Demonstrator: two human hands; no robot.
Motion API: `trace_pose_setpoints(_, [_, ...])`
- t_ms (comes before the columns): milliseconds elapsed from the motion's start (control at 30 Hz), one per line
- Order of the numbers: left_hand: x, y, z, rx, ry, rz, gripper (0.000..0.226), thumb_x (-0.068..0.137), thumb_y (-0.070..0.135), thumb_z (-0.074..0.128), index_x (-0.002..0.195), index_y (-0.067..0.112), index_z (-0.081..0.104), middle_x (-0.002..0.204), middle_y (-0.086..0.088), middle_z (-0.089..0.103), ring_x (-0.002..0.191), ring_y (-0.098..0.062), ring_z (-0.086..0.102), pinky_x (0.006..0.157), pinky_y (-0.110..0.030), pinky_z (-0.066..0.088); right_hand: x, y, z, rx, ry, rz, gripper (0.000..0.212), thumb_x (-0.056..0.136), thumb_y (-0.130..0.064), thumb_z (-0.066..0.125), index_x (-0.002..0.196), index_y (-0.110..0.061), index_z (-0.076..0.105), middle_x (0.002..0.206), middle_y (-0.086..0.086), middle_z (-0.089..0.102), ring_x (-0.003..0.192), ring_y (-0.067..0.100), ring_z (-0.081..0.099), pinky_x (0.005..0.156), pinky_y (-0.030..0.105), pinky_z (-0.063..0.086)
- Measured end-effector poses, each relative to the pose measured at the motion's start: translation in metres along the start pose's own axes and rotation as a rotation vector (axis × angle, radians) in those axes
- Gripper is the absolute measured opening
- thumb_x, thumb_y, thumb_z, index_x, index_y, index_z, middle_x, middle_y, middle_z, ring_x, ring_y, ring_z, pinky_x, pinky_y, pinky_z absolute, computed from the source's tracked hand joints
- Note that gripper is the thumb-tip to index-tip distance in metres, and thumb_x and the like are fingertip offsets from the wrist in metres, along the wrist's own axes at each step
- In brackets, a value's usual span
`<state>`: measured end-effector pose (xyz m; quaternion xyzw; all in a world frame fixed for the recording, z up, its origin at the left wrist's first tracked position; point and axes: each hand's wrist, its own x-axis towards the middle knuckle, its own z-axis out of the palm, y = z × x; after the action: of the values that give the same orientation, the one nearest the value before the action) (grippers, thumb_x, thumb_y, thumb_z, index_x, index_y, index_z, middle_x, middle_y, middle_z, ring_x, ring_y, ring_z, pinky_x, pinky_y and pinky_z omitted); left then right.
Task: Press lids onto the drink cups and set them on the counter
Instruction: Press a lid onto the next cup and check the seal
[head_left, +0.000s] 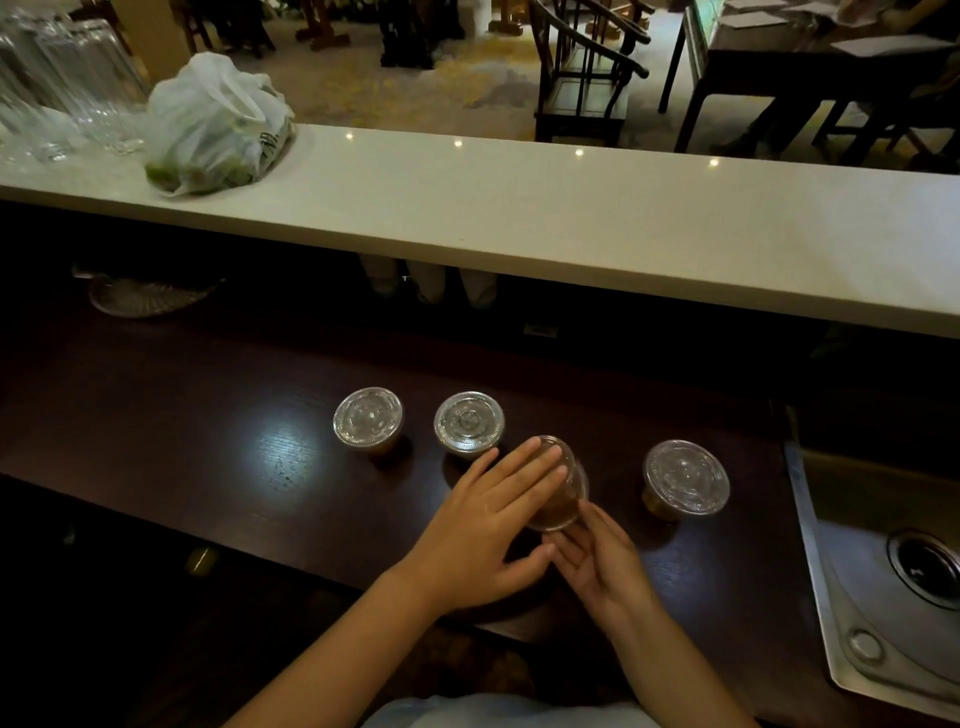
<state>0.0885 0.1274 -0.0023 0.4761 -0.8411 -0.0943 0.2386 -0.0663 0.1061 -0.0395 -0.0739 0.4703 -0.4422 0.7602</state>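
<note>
dim bar area w/ a dark wood worktop (156, 415) low in front and a long pale counter (571, 218) raised behind it, chairs and tables beyond. far left on the counter: clear glasses (72, 88) and a white plastic bag (213, 124) w/ green stuff inside; rest of the counter looks bare, so plenty of landing room to the right of the bag.

on the worktop, l to r: 2 lidded cups (368, 422) (468, 424) standing upright, apart from each other, then the cup in hand (563, 488), then 1 more lidded cup (685, 480) just right of it. steel sink (893, 571) at far right edge.

left hand (488, 525) lies flat w/ fingers spread over the cup's lid, palm down, pressing. right hand (597, 561) is open, fingers cupping the near/lower side of the cup from below-right. cup looks tilted, top leaning away and left; cannot tell if lid is fully seated.

judgement: this looks like the last lid. the counter lies straight ahead and up from both hands, so the lift must clear its near edge. right hand is nearer the cup body, better for carrying. neighbours sit close on both sides, so lift straight up 1st.
</note>
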Motion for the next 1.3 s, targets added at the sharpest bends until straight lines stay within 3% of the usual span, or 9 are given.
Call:
trace_pose_setpoints(133, [-0.003, 0.009, 0.013, -0.267, 0.084, -0.185, 0.072, 0.086, 0.032, 0.054, 0.147, 0.018, 0.019, 0.157, 0.002, 0.01, 0.144, -0.01, 0.006, 0.117, -0.028, 0.014, 0.0, -0.018, 0.007, -0.271, 0.112, -0.342, 0.013, 0.093, -0.01, 0.048, 0.099, -0.006, 0.059, 0.092, 0.014, 0.066, 0.072, 0.017, 0.067, 0.06, 0.021, 0.056])
trace_pose_setpoints(267, [0.004, 0.021, 0.028, -0.662, 0.134, -0.546, 0.06, 0.087, 0.042, 0.051, 0.136, 0.045, 0.018, 0.155, 0.013, 0.007, 0.142, -0.003, 0.009, 0.108, -0.008, 0.016, 0.011, -0.044, 0.01, -0.673, 0.193, -0.771, 0.01, 0.09, -0.009, 0.055, 0.095, -0.014, 0.063, 0.088, 0.002, 0.067, 0.083, 0.014, 0.064, 0.071, 0.021, 0.053])
trace_pose_setpoints(367, [0.021, 0.025, 0.024, -1.38, 0.105, -0.892, 0.042, 0.087, 0.052, 0.046, 0.126, 0.052, 0.031, 0.142, 0.002, 0.037, 0.129, -0.016, 0.041, 0.102, -0.032, 0.038, 0.019, -0.062, 0.008, -0.983, 0.273, -1.038, 0.012, 0.086, -0.011, 0.061, 0.098, -0.01, 0.066, 0.082, -0.005, 0.066, 0.076, 0.009, 0.063, 0.068, 0.008, 0.042])
trace_pose_setpoints(433, [0.03, 0.022, 0.023, -1.852, 0.059, -1.033, 0.048, 0.089, 0.056, 0.034, 0.135, 0.048, 0.027, 0.137, -0.014, 0.046, 0.12, -0.024, 0.052, 0.094, -0.046, 0.042, 0.023, -0.067, 0.007, -1.185, 0.324, -1.179, 0.015, 0.085, -0.014, 0.063, 0.099, -0.01, 0.068, 0.087, 0.0, 0.07, 0.078, 0.016, 0.065, 0.068, 0.016, 0.043])
trace_pose_setpoints(500, [0.038, 0.017, 0.026, -2.073, 0.121, -1.088, 0.052, 0.093, 0.054, 0.03, 0.142, 0.04, 0.023, 0.132, -0.024, 0.05, 0.117, -0.03, 0.054, 0.091, -0.05, 0.043, 0.028, -0.068, 0.003, -1.342, 0.312, -1.311, 0.02, 0.085, -0.021, 0.059, 0.098, -0.009, 0.069, 0.094, 0.004, 0.072, 0.081, 0.019, 0.067, 0.068, 0.022, 0.046])
trace_pose_setpoints(700, [0.054, 0.007, 0.046, -2.103, 0.136, -1.226, 0.049, 0.096, 0.049, 0.029, 0.142, 0.035, 0.027, 0.118, -0.028, 0.053, 0.112, -0.034, 0.054, 0.087, -0.05, 0.042, 0.041, -0.063, -0.015, -1.654, 0.079, -1.618, 0.023, 0.085, -0.02, 0.054, 0.095, -0.006, 0.07, 0.097, 0.005, 0.073, 0.092, 0.019, 0.068, 0.073, 0.031, 0.055])
trace_pose_setpoints(967, [0.054, -0.007, 0.074, -2.14, 0.076, -1.325, 0.056, 0.091, 0.059, 0.026, 0.137, 0.029, 0.038, 0.128, -0.032, 0.045, 0.119, -0.037, 0.048, 0.098, -0.05, 0.034, 0.052, -0.06, -0.034, -1.808, -0.082, -1.498, 0.029, 0.064, -0.004, 0.081, 0.09, -0.009, 0.072, 0.095, 0.004, 0.073, 0.093, 0.021, 0.068, 0.068, 0.032, 0.058])
trace_pose_setpoints(1067, [0.051, -0.012, 0.082, -2.198, 0.114, -1.329, 0.061, 0.089, 0.062, 0.026, 0.134, 0.025, 0.043, 0.121, -0.031, 0.05, 0.115, -0.037, 0.051, 0.095, -0.051, 0.037, 0.052, -0.057, -0.037, -1.865, -0.14, -1.475, 0.018, 0.078, -0.019, 0.063, 0.091, -0.011, 0.072, 0.097, 0.003, 0.073, 0.095, 0.02, 0.067, 0.071, 0.034, 0.057])
trace_pose_setpoints(1300, [0.044, -0.024, 0.094, -2.228, 0.11, -1.293, 0.066, 0.087, 0.067, 0.027, 0.134, 0.024, 0.046, 0.123, -0.031, 0.056, 0.117, -0.038, 0.053, 0.092, -0.049, 0.045, 0.045, -0.044, -0.049, -1.935, -0.132, -1.339, 0.043, 0.092, -0.037, 0.038, 0.114, -0.01, 0.064, 0.121, 0.006, 0.064, 0.115, 0.02, 0.057, 0.092, 0.042, 0.046])
